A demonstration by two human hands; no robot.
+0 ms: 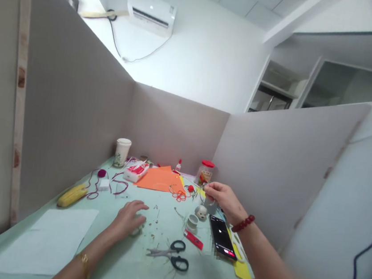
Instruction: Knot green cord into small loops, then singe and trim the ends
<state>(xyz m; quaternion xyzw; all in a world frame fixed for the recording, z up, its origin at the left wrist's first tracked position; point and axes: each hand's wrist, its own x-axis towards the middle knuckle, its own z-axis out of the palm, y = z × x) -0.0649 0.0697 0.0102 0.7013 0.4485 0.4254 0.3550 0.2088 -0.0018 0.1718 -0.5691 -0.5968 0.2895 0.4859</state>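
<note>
My left hand [129, 218] is low over the middle of the table, its fingers bent and spread apart. A small pale thing [137, 231], mostly hidden, lies under its fingers; I cannot tell whether they touch it. My right hand [221, 196] is raised at the right, thumb and fingertips pinched together above a grey cup [211, 205]. What the pinch holds is too small to make out. Close by are a white dog-head figure [201, 212], a small grey roll [192, 221] and a red lighter-like piece [194, 239]. Black-handled scissors [173, 254] lie open in front.
A phone [222, 236] lies under my right forearm, over yellow paper [242, 271]. Orange sheets [157, 179], a tissue pack [136, 171], a lidded paper cup [122, 152] and a red-lidded jar [205, 173] stand behind. White paper [43, 239] and a yellow bundle [72, 195] lie left; grey partitions surround the table.
</note>
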